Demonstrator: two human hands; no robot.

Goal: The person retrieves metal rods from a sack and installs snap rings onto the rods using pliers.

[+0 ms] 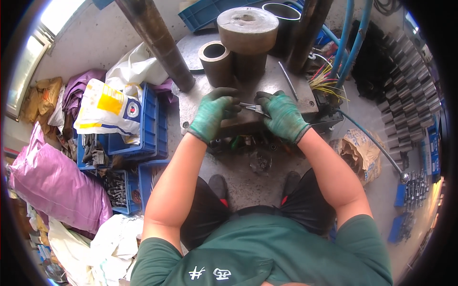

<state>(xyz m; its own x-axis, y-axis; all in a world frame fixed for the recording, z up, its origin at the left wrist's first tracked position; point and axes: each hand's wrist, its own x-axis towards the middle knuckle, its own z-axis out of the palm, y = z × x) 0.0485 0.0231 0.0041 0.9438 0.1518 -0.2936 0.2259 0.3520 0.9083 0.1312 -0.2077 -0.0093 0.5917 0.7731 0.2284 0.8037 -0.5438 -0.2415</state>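
Observation:
Both my hands wear green gloves with dark fingertips and meet over the front of a thick steel plate [191, 107]. My right hand [282, 114] is closed on a small shiny metal part [255, 108] with a narrow, rod-like end. Toward that narrow end, my left hand [215, 113] has its fingers curled and appears to grip the tip. The part's exact kind is hard to make out. Behind my hands stand a thick-walled steel tube [214, 52] and a heavy round steel block [248, 31] on a dark column. A thin metal rod [288, 80] lies on the plate at the right.
Two thick steel posts [155, 40] rise from the plate. Blue crates [153, 121] with dark metal parts and a white sack [107, 112] stand left, beside a pink sack [57, 178]. At right are loose wires [324, 78], a paper bag [362, 155] and stacked metal cylinders [410, 90].

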